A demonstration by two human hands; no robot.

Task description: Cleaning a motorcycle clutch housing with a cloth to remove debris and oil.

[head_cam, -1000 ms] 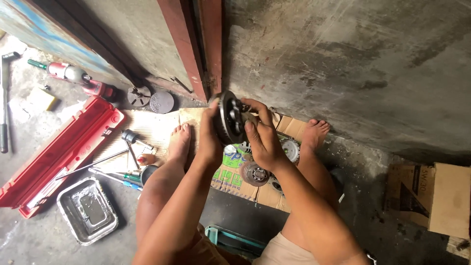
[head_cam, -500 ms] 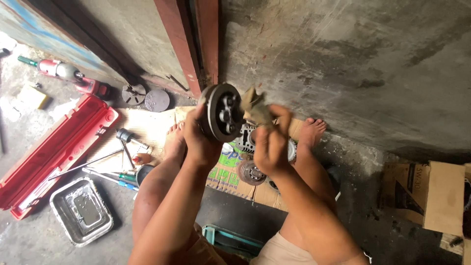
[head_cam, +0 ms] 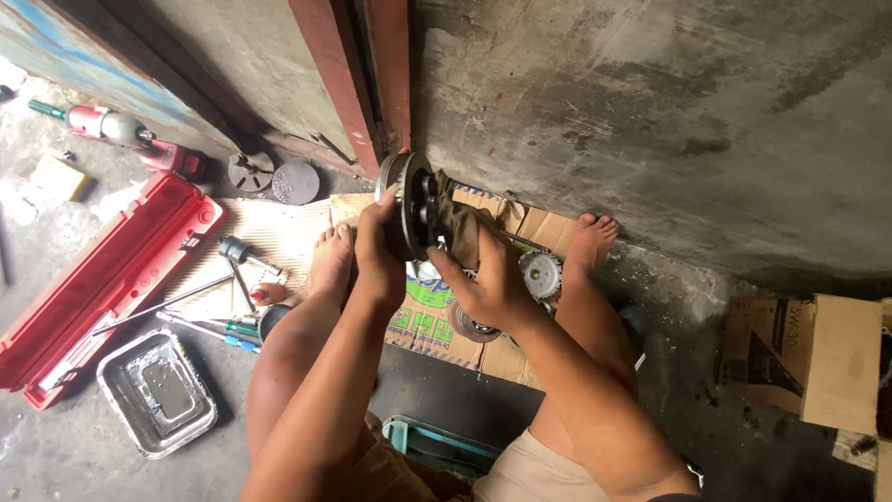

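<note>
Raised higher than before, metal disc (head_cam: 409,204) is being gripped upright by left hand (head_cam: 379,256) for wiping; rag (head_cam: 457,223) is being clenched by right hand (head_cam: 488,284).

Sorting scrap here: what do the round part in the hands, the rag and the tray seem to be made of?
Round part: dark, dull metal, likely steel, greasy. Rag: soft olive-brown cloth, creased. Tray: thin silvery metal, perhaps aluminium, with a grimy bottom.

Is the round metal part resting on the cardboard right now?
No, both hands hold the round metal part up above the cardboard.
</note>
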